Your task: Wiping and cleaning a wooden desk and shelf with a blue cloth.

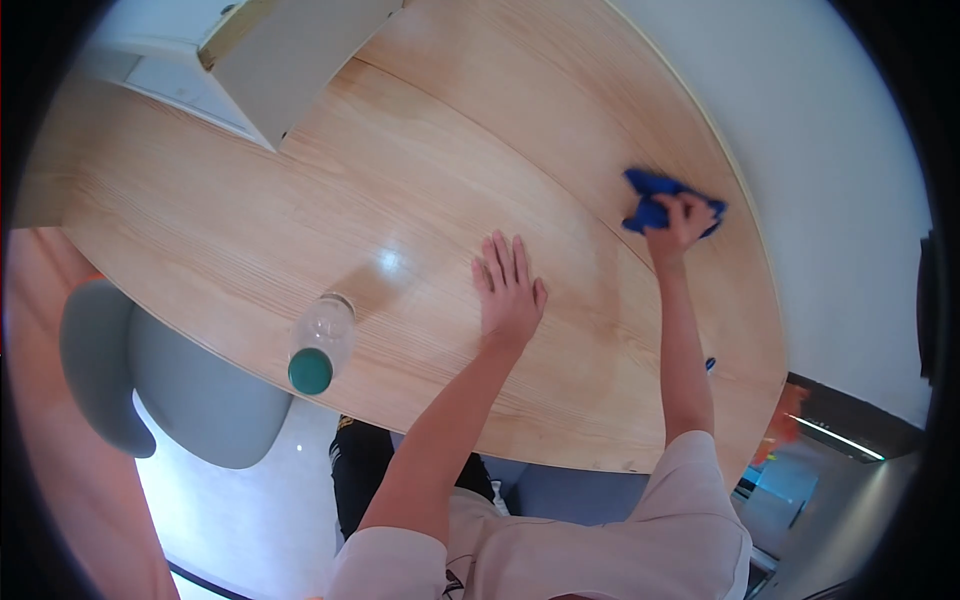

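Observation:
My left hand lies flat on the light wood table, its fingers spread and nothing in it. Out to the right, near the table's far right edge, my right hand presses on a crumpled blue cloth. The fingers are bent over the cloth, which lies against the tabletop and looks slightly smeared by motion. Left of my left hand, a clear bottle with a green cap stands close to the table's near edge, apart from both hands.
A white box-like stand occupies the far left of the table. A small dark blue item sits beside my right forearm. A grey chair is by the near left edge, and a pale wall runs along the right.

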Action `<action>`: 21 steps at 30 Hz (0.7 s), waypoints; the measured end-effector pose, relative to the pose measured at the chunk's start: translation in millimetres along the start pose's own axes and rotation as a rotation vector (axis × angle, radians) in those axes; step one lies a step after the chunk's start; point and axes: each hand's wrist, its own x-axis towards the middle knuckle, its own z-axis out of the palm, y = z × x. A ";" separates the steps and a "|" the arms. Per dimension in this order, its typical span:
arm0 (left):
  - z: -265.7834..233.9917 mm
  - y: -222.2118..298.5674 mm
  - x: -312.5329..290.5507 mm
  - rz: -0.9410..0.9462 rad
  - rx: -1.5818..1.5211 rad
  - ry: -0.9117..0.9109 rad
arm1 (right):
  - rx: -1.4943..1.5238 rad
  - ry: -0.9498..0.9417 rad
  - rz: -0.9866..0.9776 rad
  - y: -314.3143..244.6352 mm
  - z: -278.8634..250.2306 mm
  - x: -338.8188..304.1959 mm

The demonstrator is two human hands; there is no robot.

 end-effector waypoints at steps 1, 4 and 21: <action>0.5 -4.1 -4.0 0.001 0.021 -0.001 | -0.017 0.090 -0.020 -6.2 -1.7 26.1; 4.6 -9.8 -6.4 -0.007 -0.006 -0.030 | -0.005 0.313 -0.073 -65.0 9.9 126.5; 5.1 -12.4 -2.4 -0.044 -0.117 0.062 | 0.184 -0.221 -0.092 -70.7 98.2 -45.5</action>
